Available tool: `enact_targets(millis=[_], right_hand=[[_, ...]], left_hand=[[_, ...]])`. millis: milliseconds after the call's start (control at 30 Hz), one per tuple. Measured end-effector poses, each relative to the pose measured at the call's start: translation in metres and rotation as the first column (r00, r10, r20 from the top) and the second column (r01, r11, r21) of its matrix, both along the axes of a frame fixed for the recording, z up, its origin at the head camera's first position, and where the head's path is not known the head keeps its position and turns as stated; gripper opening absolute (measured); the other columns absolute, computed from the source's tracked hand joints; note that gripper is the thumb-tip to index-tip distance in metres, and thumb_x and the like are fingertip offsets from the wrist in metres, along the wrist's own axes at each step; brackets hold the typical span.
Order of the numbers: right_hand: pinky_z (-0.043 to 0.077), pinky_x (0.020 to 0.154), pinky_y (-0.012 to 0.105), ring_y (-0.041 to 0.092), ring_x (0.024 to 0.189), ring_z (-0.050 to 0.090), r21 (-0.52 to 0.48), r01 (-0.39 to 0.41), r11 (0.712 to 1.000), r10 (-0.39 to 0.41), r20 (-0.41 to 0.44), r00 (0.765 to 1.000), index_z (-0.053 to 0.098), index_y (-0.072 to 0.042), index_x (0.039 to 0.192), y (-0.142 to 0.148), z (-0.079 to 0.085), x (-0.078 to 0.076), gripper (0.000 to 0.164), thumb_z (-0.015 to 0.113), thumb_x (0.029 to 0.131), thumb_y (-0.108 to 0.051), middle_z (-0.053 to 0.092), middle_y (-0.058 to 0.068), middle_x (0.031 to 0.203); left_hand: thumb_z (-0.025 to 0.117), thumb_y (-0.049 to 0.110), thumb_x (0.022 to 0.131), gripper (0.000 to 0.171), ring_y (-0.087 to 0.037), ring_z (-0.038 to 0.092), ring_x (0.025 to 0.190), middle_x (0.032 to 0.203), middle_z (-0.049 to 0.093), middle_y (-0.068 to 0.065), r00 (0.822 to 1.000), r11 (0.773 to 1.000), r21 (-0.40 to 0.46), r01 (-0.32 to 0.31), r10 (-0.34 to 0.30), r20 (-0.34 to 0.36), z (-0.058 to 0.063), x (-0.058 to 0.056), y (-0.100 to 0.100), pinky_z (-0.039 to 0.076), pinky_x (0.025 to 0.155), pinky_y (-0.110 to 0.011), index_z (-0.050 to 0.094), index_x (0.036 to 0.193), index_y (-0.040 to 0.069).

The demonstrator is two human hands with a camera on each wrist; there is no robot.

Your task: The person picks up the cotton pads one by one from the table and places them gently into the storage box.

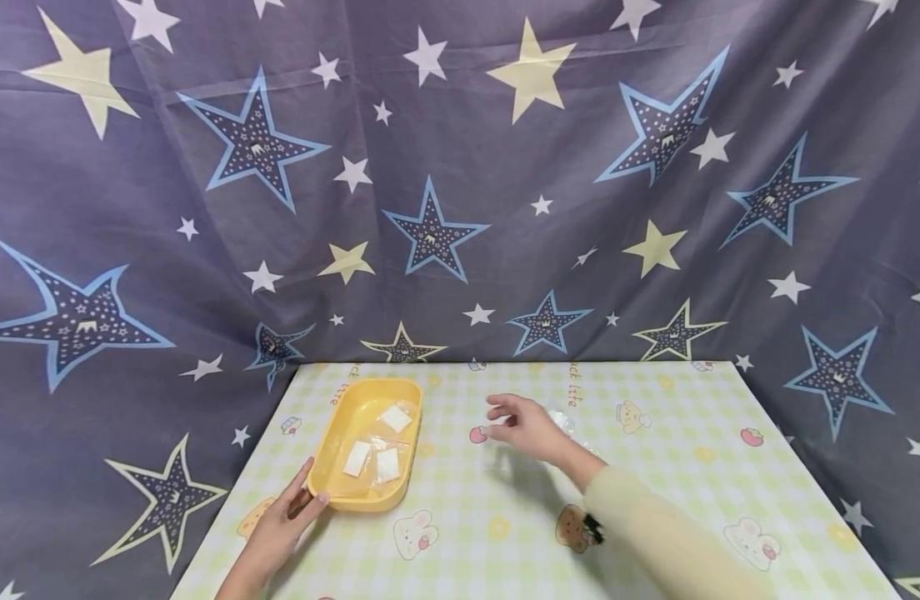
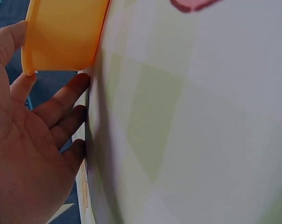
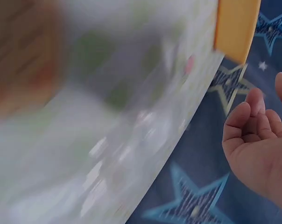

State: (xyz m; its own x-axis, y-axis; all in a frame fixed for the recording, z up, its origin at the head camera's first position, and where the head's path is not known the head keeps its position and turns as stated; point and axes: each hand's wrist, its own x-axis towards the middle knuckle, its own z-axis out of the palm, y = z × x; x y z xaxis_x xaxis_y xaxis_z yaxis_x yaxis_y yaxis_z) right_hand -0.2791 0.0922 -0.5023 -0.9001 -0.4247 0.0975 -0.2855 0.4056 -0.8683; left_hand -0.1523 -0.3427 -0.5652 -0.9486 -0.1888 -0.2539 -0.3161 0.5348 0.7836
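Observation:
A yellow tray [image 1: 366,504] sits on the left part of the table. Inside it lie three small clear plastic packets, each with a white rectangle, one of them a packet [image 1: 395,418] toward the back. My left hand [image 1: 278,523] is at the tray's near left corner. Its thumb and forefinger touch the rim, while the other fingers spread down toward the tabletop in the left wrist view. Over the middle of the table hovers my right hand [image 1: 526,427], fingers loosely bent, nothing seen between them. Clear, shiny plastic packets [image 1: 562,422] lie behind it, partly hidden by the wrist.
A checked cloth with printed cartoon figures covers the table [image 1: 460,550]. Behind and around it hangs a dark curtain [image 1: 460,308] with stars. In the right wrist view, the loose packets [image 3: 127,158] are blurred on the cloth.

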Motion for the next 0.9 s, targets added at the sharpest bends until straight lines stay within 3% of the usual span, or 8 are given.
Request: enact_targets(millis=[167,233,400,600,767,900], right_hand=[[0.062,0.089,0.032,0.029,0.104,0.075,0.109,0.109,0.988,-0.105,-0.042,0.994,0.06,0.004,0.146,0.083,-0.007,0.014,0.052,0.076,0.099,-0.013,0.076,0.025,0.124],[0.062,0.086,0.032,0.028,0.101,0.075,0.164,0.163,0.973,-0.154,-0.068,0.986,0.061,0.004,0.144,0.113,-0.01,0.022,0.052,0.077,0.098,-0.013,0.077,0.024,0.122],[0.061,0.083,0.04,0.025,0.099,0.073,0.334,0.22,0.916,-0.19,-0.121,0.974,0.06,0.004,0.145,0.16,-0.023,0.041,0.059,0.08,0.097,-0.023,0.075,0.022,0.125],[0.059,0.096,0.056,0.034,0.112,0.072,0.461,0.242,0.854,-0.217,-0.108,0.97,0.057,0.001,0.15,0.17,-0.036,0.055,0.078,0.087,0.09,-0.039,0.072,0.02,0.133],[0.058,0.098,0.058,0.036,0.111,0.07,0.549,0.254,0.796,-0.186,-0.178,0.966,0.06,-0.003,0.148,0.161,-0.041,0.06,0.089,0.092,0.08,-0.049,0.076,0.013,0.122],[0.057,0.1,0.059,0.04,0.115,0.069,0.602,0.268,0.752,-0.171,-0.215,0.962,0.06,-0.005,0.148,0.157,-0.046,0.062,0.093,0.095,0.075,-0.051,0.077,0.014,0.125]], left_hand=[[0.062,0.076,0.095,0.098,-0.047,0.038,0.157,0.17,0.036,-0.026,1.0,1.0,-0.009,0.014,-0.014,0.019,0.0,0.0,0.003,0.042,0.124,-0.058,0.014,0.173,0.04],[0.061,0.077,0.095,0.098,-0.048,0.038,0.157,0.17,0.036,-0.027,1.0,1.0,-0.018,0.019,-0.018,0.024,0.0,0.0,0.002,0.041,0.124,-0.06,0.013,0.173,0.04],[0.061,0.078,0.095,0.1,-0.049,0.035,0.158,0.171,0.033,-0.03,0.999,1.0,-0.002,0.029,-0.029,0.038,0.002,-0.002,0.0,0.041,0.124,-0.061,0.01,0.173,0.04],[0.057,0.078,0.097,0.101,-0.049,0.034,0.159,0.172,0.029,-0.029,0.997,0.998,-0.029,0.059,-0.057,0.055,0.006,-0.002,-0.004,0.043,0.123,-0.059,0.003,0.172,0.038],[0.055,0.075,0.1,0.098,-0.049,0.037,0.157,0.174,0.028,-0.027,0.996,0.994,-0.072,0.087,-0.084,0.037,0.008,-0.004,-0.004,0.042,0.123,-0.061,0.001,0.172,0.037],[0.06,0.071,0.1,0.099,-0.047,0.045,0.153,0.168,0.039,-0.026,0.995,0.991,-0.092,0.096,-0.095,0.013,0.006,-0.004,0.001,0.049,0.119,-0.057,0.006,0.173,0.034]])
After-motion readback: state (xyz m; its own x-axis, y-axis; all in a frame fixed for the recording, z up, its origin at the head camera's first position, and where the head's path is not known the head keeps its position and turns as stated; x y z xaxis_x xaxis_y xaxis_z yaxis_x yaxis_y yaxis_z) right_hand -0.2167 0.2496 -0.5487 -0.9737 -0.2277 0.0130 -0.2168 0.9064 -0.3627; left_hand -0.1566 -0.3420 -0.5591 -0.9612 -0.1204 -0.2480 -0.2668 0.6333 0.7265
